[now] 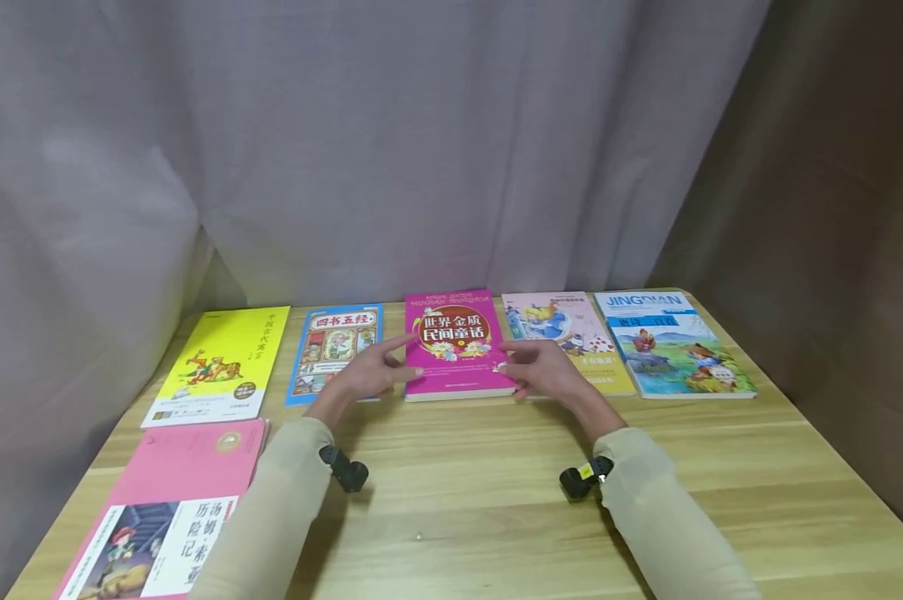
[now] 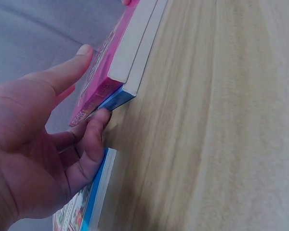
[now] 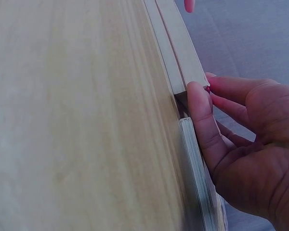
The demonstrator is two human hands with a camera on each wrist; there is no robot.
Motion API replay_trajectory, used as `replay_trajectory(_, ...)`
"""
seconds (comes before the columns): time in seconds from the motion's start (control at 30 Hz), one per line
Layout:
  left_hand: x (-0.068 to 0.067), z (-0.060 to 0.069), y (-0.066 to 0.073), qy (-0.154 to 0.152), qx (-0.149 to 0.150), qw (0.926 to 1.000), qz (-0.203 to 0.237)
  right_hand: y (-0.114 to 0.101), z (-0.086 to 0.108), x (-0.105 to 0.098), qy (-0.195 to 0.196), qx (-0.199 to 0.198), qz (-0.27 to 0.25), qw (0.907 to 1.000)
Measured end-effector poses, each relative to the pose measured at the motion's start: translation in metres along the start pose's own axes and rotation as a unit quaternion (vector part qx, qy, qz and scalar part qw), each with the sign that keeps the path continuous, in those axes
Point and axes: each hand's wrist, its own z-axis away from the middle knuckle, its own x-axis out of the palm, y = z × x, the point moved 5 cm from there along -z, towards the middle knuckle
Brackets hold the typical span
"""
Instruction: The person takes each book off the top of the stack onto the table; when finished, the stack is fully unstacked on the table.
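Observation:
A magenta storybook [image 1: 459, 383] lies at the back middle of the table, stacked on a second book with a blue spine [image 2: 118, 98]. At its left edge is my left hand [image 1: 367, 372]; the thumb stands off the cover and the lower fingertips are by the blue spine. My right hand [image 1: 547, 371] is at the right edge, its thumb [image 3: 200, 103] and forefinger extended at the near corner. Beside the stack lie a small blue-bordered book [image 1: 312, 350] on the left and a pink and yellow book [image 1: 609, 375], partly behind my right hand.
Further left lies a yellow book [image 1: 234, 358], with a pink book [image 1: 189, 458] nearer me, partly under my left sleeve. A blue landscape-covered book [image 1: 676, 350] is at the far right. Behind the wooden table [image 1: 451, 517] hangs a grey curtain [image 1: 391, 150].

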Motion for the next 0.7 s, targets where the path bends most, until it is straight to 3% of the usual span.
replay_trajectory(0.17, 0.001, -0.003, 0.002, 0.002, 0.002, 0.9964, -0.084, 0.0, -0.001, 0.001, -0.001, -0.004, 0.004, 1.0)
replay_trajectory(0.27, 0.002, -0.005, 0.006, 0.013, 0.011, 0.9889, -0.148, -0.001, -0.002, 0.001, -0.003, -0.013, 0.006, 0.9999)
replay_trajectory(0.4, 0.003, -0.006, 0.011, 0.024, 0.018, 0.9814, -0.19, -0.002, -0.002, 0.001, -0.005, -0.026, 0.002, 0.9997)
replay_trajectory(0.57, 0.002, -0.005, 0.011, 0.032, 0.029, 0.9817, -0.185, -0.003, 0.001, 0.001, -0.016, -0.038, -0.023, 0.9989)
replay_trajectory(0.7, 0.001, -0.004, 0.007, 0.03, 0.018, 0.9869, -0.157, -0.002, 0.002, 0.001, -0.021, -0.029, -0.033, 0.9988)
